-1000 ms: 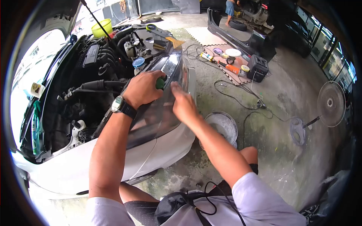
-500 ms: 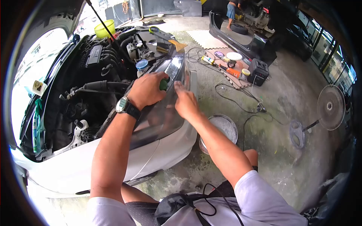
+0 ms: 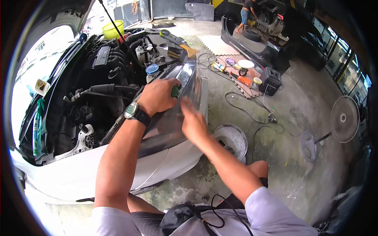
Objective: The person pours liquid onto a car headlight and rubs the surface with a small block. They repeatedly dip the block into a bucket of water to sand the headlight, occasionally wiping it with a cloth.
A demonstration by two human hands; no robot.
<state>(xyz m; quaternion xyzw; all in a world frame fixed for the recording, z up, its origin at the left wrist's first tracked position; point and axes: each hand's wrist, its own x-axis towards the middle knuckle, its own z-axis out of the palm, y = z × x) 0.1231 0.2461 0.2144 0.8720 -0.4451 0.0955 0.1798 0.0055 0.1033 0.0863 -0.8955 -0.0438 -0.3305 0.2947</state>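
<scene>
My left hand point(image 3: 158, 96), with a watch on its wrist, is closed around a small green object point(image 3: 175, 91), its kind mostly hidden, at the upper part of a car headlight point(image 3: 165, 126). Just right of it, my right hand point(image 3: 193, 121) is over the same headlight. Its fingers are curled and the fingertips smeared by motion, so anything in them is hidden. The white bumper point(image 3: 161, 165) curves below the lens. Behind my left hand stands a blue-capped reservoir point(image 3: 152, 69) in the open engine bay.
A yellow bucket point(image 3: 113, 30) and an orange-yellow scraper-like piece point(image 3: 189, 50) rest on the car. On the floor are a round basin point(image 3: 239, 137), cables, an orange tool point(image 3: 245, 81), a black power box point(image 3: 270, 80) and a fan point(image 3: 343, 118). Another person point(image 3: 246, 15) stands far back.
My right hand has shifted slightly down and left across the headlight, its fingertips blurred. My left hand keeps its grip on the green object. The view has shifted slightly.
</scene>
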